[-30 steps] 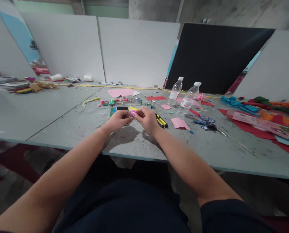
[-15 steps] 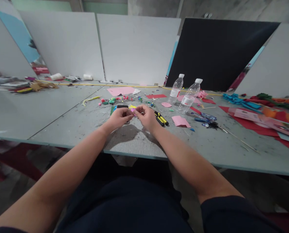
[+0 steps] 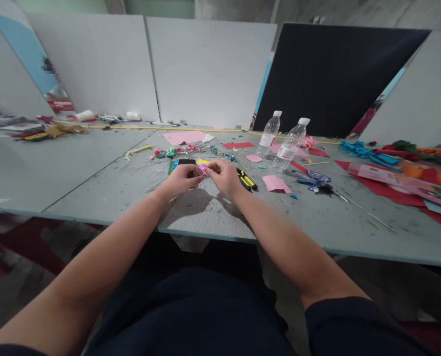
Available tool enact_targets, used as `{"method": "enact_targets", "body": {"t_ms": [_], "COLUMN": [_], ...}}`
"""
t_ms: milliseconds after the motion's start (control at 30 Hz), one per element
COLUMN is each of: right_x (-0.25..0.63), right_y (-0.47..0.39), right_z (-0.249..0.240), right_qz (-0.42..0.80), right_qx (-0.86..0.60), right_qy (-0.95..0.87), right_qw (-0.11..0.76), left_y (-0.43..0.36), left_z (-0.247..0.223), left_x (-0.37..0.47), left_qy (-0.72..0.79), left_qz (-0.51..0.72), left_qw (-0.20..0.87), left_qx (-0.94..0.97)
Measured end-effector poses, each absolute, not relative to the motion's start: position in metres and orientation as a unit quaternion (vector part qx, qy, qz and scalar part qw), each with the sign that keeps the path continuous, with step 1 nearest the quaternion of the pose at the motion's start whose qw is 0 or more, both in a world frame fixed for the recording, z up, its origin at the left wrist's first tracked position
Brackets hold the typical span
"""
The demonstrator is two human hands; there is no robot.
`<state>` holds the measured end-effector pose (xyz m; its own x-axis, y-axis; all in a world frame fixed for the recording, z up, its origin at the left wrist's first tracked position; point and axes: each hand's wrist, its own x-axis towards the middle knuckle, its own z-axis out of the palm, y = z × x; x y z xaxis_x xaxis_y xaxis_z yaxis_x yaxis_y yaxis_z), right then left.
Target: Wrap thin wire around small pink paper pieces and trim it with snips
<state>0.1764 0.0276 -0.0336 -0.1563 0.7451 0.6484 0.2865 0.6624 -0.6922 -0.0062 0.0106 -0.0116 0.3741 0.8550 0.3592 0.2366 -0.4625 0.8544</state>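
While both forearms reach in over the near edge of the table (image 3: 105,193), the hands meet just above its surface, near the middle of that edge. Between their fingertips is a small pink piece (image 3: 203,169), raised off the table. The right hand (image 3: 225,179) pinches it narrowly between thumb and fingers. The left hand (image 3: 179,181) is curled inward with its fingertips close together at the other side of the piece; whether they grip it or only touch it, I cannot tell.

Just beyond the left hand lies a black object (image 3: 187,162), partly hidden, and next to it something yellow (image 3: 202,162). Pliers (image 3: 247,180) with yellow and black handles lie just right of the right hand. Farther right is a pink square (image 3: 276,184), with a blue scrap (image 3: 293,196) near its corner. Two clear bottles with white caps, the farther bottle (image 3: 268,136) and the nearer bottle (image 3: 290,149), stand upright behind the square, a pink oval (image 3: 254,158) lying to their left. Past the hands, small coloured bits (image 3: 171,152) are strewn in a row, and behind those a pink sheet (image 3: 183,137) lies flat.
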Motion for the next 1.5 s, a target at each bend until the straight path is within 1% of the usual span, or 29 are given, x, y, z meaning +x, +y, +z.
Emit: {"method": "enact_targets", "body": {"t_ms": [133,367,600,867,1133,1333,1500], "right_x": [0.1762,0.1802,0.1790,0.1789,0.1788,0.1816,0.1854], "right_y": [0.0299,0.0262,0.0271,0.0250,0.0216,0.0235,0.0284], "right_z": [-0.0344,-0.0303,-0.0324,-0.0325,-0.0310,-0.0285,-0.0257], "right_qz": [0.216,0.170,0.206,0.236,0.277,0.355,0.447], "right_qx": [-0.357,-0.355,-0.349,-0.349,-0.360,-0.348,-0.348], "right_qy": [-0.732,-0.756,-0.745,-0.736,-0.719,-0.691,-0.654], "right_qw": [0.538,0.524,0.530,0.530,0.526,0.525,0.501], "left_y": [0.0112,0.0137,0.0131,0.0120,0.0135,0.0143,0.0134], "left_z": [-0.0119,-0.0138,-0.0132,-0.0109,-0.0125,-0.0142,-0.0141], "left_x": [-0.0068,-0.0072,-0.0054,-0.0069,-0.0081,-0.0093,-0.0084], "left_qy": [0.368,0.349,0.360,0.364,0.364,0.360,0.361], "left_qz": [0.416,0.409,0.413,0.381,0.374,0.367,0.356], "left_qw": [0.376,0.403,0.410,0.374,0.347,0.335,0.319], "left_qx": [0.742,0.740,0.729,0.763,0.779,0.790,0.800]}}
